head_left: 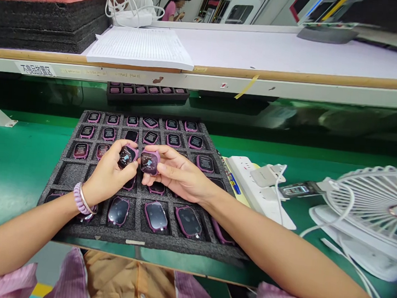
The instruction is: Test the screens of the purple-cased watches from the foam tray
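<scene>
My left hand (108,173) is closed around a small purple watch body (127,156) with a dark screen, held just above a black foam tray (64,174). My right hand (179,173) pinches a second purple watch body (149,162) right beside the first, the two almost touching. The tray's pockets hold several more purple watch bodies (156,216), some screen up, some label up. A few pockets on the left are bare. A purple band and a bangle sit on my left wrist (82,199).
A white power strip (251,181) with a plugged adapter and cable lies right of the tray. A white desk fan (377,206) stands at the far right. Another tray of watches (147,91) sits under a shelf carrying a paper sheet (140,46) and stacked foam (40,10). People work in the background.
</scene>
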`<state>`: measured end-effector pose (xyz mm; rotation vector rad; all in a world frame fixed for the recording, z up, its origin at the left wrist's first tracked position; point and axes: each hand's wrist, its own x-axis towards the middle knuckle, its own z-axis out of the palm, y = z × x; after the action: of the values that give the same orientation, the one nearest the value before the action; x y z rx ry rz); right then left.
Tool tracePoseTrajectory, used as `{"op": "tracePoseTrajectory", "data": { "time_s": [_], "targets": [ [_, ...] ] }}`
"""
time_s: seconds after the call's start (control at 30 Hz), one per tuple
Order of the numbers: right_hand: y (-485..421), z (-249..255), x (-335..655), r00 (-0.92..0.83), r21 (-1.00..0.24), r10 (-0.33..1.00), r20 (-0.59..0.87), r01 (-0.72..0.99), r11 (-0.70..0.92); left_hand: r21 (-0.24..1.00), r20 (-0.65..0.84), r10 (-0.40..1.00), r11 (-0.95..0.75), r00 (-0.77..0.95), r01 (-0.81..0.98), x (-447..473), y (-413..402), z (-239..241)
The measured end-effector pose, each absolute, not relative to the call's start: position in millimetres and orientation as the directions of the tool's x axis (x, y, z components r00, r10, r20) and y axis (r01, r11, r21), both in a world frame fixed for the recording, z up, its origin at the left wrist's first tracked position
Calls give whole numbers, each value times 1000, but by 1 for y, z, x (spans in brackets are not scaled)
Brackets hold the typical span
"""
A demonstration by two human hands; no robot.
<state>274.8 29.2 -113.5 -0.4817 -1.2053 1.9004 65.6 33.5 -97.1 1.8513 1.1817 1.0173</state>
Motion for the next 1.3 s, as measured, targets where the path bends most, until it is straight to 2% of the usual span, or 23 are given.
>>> {"op": "tracePoseTrajectory", "data": {
  "time_s": [0.6,0.73,0.87,1.0,1.3],
  "targets": [
    [29,-113,274,-610,-862,783,120,-455,-222,865,234,928,-335,289,374,65,35,-97],
    [30,-114,274,-607,-855,791,78,-448,-260,886,195,946,-284,260,368,65,37,-96],
    [35,-114,275,-549,-822,836,-18,-468,-325,979,7,974,-53,228,197,68,36,-91],
    [40,-117,278,-464,-827,883,-65,-470,-308,988,-145,955,155,260,-18,71,32,-84],
    [35,-119,276,-423,-906,906,-16,-376,-192,973,-127,939,182,320,-145,68,33,-86]
  ]
}}
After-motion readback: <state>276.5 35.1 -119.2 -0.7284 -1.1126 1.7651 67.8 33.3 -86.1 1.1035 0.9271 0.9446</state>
